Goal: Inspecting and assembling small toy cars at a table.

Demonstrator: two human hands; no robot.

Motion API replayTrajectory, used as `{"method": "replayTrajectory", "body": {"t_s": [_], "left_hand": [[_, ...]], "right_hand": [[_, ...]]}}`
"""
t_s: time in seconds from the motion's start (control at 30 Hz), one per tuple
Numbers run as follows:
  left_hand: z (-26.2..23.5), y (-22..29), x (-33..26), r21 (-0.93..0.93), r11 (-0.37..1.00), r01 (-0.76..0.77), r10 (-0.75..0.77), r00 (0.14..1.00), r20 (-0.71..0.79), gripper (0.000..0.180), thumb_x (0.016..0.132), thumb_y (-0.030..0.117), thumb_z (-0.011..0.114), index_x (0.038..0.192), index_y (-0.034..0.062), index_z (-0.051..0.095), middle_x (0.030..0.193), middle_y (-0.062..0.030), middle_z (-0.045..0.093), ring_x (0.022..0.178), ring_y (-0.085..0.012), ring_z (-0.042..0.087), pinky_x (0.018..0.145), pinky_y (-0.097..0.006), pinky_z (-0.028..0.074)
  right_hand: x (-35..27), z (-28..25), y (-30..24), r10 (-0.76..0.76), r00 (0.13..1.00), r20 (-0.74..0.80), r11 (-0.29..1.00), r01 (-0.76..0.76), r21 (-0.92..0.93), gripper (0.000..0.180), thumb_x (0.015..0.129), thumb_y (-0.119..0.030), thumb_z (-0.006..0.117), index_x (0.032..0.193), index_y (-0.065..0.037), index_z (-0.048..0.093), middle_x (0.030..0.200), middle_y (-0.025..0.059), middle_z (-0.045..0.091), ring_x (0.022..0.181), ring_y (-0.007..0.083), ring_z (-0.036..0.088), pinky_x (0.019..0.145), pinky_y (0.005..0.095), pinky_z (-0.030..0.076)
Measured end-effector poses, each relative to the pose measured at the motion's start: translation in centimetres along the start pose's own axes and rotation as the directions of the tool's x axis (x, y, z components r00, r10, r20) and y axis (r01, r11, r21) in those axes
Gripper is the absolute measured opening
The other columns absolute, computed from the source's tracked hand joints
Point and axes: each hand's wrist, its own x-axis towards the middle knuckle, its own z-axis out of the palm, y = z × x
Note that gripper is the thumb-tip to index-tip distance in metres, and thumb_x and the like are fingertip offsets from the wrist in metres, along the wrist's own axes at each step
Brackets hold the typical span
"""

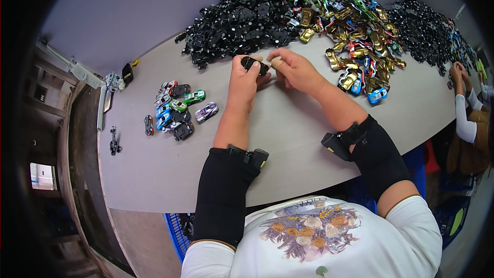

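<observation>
My left hand [242, 77] is closed around a black toy car part [254, 66], its thumb pressed along the side. Whether a body shell is on that part cannot be made out. Just to its right, my right hand [295, 71] has its thumb and fingers drawn together close to the part. Anything between those fingertips is too small to tell. Beyond both hands lies a heap of black toy car chassis [242, 23]. A pile of gold and coloured toy car bodies [360, 33] spreads to the right of it.
A cluster of toy cars [175, 108] lies on the grey table [288, 149], left of my forearms. A small black part [114, 141] is near the left edge. Another dark heap [419, 33] stands far right, near another person's hands [459, 73]. A blue basket [177, 234] is below.
</observation>
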Motion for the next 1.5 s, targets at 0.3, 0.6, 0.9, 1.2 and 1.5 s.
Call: {"method": "replayTrajectory", "body": {"t_s": [0.3,0.6,0.9,1.2,1.5], "left_hand": [[0.4,-0.5,-0.7,0.263,0.964,0.044,-0.111,0.963,0.245,0.018,0.092,0.005,0.056,0.109,0.0028,0.057,0.088,-0.0026,0.060,0.075,-0.0112,0.060,0.066,-0.027,0.053],[0.2,-1.1,-0.1,0.404,0.915,-0.001,-0.130,0.946,0.296,0.013,0.091,0.008,0.056,0.103,0.0042,0.058,0.080,0.0011,0.058,0.070,-0.0069,0.052,0.063,-0.023,0.044],[-0.2,-1.4,-0.1,0.374,0.927,0.015,-0.135,0.945,0.297,0.011,0.090,0.007,0.056,0.100,0.0031,0.057,0.077,-0.0001,0.058,0.068,-0.0084,0.054,0.062,-0.024,0.045],[-0.5,-2.2,0.9,0.643,0.765,-0.026,-0.140,0.968,0.206,0.011,0.089,0.012,0.057,0.097,0.0044,0.060,0.078,-0.0023,0.062,0.065,-0.0108,0.056,0.057,-0.025,0.045],[-6.3,3.4,0.4,0.877,0.361,-0.317,0.141,0.948,0.285,0.030,0.087,0.009,0.058,0.118,0.0073,0.058,0.094,-0.0081,0.063,0.085,-0.0189,0.059,0.078,-0.032,0.048]], "right_hand": [[0.5,-2.2,0.0,-0.019,0.999,0.037,0.991,0.014,0.134,0.020,0.096,-0.026,0.055,0.099,-0.007,0.063,0.077,-0.0036,0.055,0.061,0.0045,0.049,0.055,0.0202,0.040],[0.1,-3.3,-1.0,0.035,0.993,0.111,0.999,-0.034,-0.014,0.018,0.095,-0.022,0.055,0.100,-0.007,0.063,0.075,-0.0039,0.055,0.060,0.0039,0.046,0.055,0.0193,0.038],[0.5,-2.3,0.5,-0.130,0.988,0.081,0.957,0.147,-0.251,0.017,0.093,-0.021,0.056,0.101,-0.008,0.063,0.079,0.0008,0.059,0.065,0.0115,0.053,0.060,0.0260,0.044],[0.4,-0.3,1.3,-0.365,0.927,-0.085,0.645,0.186,-0.741,0.019,0.088,-0.024,0.057,0.093,-0.007,0.061,0.090,0.0157,0.064,0.084,0.0364,0.061,0.072,0.0446,0.048],[-0.1,-1.3,1.5,-0.170,0.975,0.143,0.682,0.221,-0.697,0.023,0.088,-0.028,0.053,0.091,-0.008,0.064,0.088,0.0154,0.065,0.087,0.0356,0.062,0.075,0.0460,0.050]]}}
